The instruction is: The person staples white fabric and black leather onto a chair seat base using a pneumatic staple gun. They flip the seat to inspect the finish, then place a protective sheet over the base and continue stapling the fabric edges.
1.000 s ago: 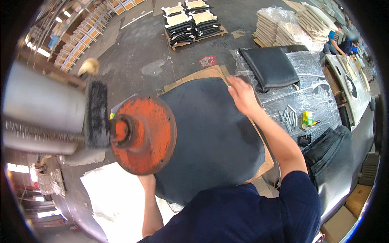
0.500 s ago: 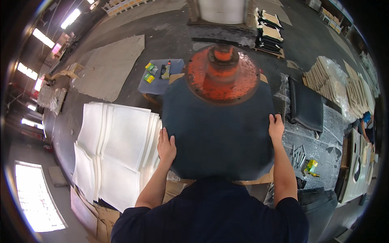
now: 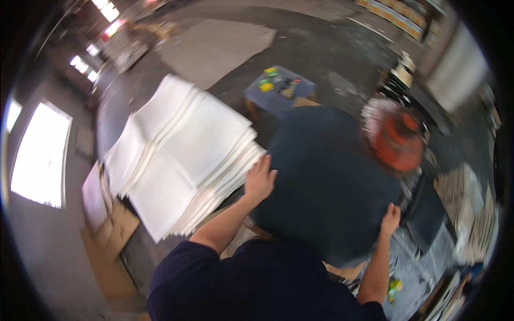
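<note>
The red disc (image 3: 404,147) now shows farther from the white stack (image 3: 203,136). Right of that stack lies the black pad (image 3: 326,171), left hand (image 3: 259,180) open against it, right hand (image 3: 391,219) gripping its edge: likely positioning; turning needs both.

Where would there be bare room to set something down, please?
The dark panel is bare between the left hand and right hand. Bare floor also shows between the white sheets and small table. The table is crowded with yellow-green boxes.
</note>
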A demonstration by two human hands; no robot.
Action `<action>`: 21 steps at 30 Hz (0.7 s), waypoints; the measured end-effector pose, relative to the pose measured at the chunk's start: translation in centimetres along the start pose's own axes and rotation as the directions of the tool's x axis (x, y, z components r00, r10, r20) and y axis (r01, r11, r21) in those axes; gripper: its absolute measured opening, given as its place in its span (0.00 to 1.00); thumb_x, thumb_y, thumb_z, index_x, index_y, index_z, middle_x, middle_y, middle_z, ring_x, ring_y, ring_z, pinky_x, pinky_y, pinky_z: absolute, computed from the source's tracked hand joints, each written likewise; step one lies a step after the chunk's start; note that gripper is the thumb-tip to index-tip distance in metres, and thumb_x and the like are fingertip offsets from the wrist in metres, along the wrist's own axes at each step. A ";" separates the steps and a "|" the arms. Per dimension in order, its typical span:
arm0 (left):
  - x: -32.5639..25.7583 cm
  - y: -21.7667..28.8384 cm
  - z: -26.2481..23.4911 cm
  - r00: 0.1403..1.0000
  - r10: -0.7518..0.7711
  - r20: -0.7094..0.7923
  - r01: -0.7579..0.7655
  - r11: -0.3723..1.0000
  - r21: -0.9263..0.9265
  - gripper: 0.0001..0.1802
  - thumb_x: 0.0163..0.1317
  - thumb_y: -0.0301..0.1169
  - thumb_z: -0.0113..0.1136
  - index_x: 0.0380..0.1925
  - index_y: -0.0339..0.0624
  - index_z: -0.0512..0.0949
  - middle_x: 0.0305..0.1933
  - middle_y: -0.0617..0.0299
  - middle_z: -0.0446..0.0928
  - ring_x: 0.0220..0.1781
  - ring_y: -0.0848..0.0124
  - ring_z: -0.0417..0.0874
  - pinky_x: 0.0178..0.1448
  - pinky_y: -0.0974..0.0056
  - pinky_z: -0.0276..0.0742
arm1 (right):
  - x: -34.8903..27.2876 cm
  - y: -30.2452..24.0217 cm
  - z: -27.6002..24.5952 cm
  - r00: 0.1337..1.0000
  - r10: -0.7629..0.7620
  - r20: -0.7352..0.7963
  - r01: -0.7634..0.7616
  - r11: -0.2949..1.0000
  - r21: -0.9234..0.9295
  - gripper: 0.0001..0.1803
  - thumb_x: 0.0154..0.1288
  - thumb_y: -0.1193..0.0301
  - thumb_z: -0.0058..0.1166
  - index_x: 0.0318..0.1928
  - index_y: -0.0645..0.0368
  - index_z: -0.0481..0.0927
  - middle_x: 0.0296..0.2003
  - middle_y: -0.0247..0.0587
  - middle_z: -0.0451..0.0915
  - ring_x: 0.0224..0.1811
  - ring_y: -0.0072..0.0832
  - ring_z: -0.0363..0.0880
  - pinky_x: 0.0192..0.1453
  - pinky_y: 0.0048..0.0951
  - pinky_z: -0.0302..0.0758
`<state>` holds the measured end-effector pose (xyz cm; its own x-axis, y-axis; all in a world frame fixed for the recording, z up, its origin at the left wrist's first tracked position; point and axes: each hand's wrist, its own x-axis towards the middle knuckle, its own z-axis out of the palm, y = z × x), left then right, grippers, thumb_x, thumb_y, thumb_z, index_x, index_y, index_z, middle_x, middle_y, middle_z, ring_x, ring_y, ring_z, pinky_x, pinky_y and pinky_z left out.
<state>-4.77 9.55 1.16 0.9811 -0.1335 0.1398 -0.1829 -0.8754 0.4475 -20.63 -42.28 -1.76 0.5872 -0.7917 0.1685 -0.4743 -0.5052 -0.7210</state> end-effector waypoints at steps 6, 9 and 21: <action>-1.6 -3.1 -0.7 0.989 -0.145 -0.034 0.133 0.963 -0.235 0.36 0.83 0.48 0.56 0.84 0.45 0.67 0.88 0.42 0.63 0.86 0.41 0.68 0.86 0.32 0.62 | -4.5 -7.6 1.0 0.864 -0.499 -0.063 0.483 0.858 -0.174 0.26 0.78 0.59 0.70 0.67 0.61 0.82 0.60 0.55 0.85 0.60 0.50 0.85 0.64 0.49 0.81; -2.3 -4.6 -0.6 0.981 -0.194 0.001 0.182 0.921 -0.344 0.34 0.85 0.45 0.56 0.82 0.39 0.69 0.87 0.36 0.64 0.87 0.40 0.66 0.88 0.43 0.62 | -13.3 -17.6 3.4 0.732 -0.501 0.462 0.475 0.861 0.181 0.20 0.71 0.64 0.76 0.56 0.61 0.84 0.49 0.49 0.84 0.49 0.46 0.85 0.52 0.43 0.81; -5.2 -33.9 -5.2 0.782 -0.610 0.130 0.606 0.693 -0.391 0.35 0.79 0.45 0.64 0.80 0.41 0.71 0.76 0.39 0.79 0.78 0.43 0.78 0.81 0.46 0.74 | -28.8 -27.7 10.4 0.257 -0.212 0.943 0.618 0.786 0.008 0.12 0.72 0.59 0.71 0.42 0.51 0.83 0.35 0.48 0.83 0.38 0.52 0.83 0.45 0.51 0.78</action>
<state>-4.03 42.31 -10.17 0.8865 0.3694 -0.2786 0.4433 -0.5056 0.7402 -17.61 -1.98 6.38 0.8698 0.2273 -0.4379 -0.0046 -0.8838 -0.4679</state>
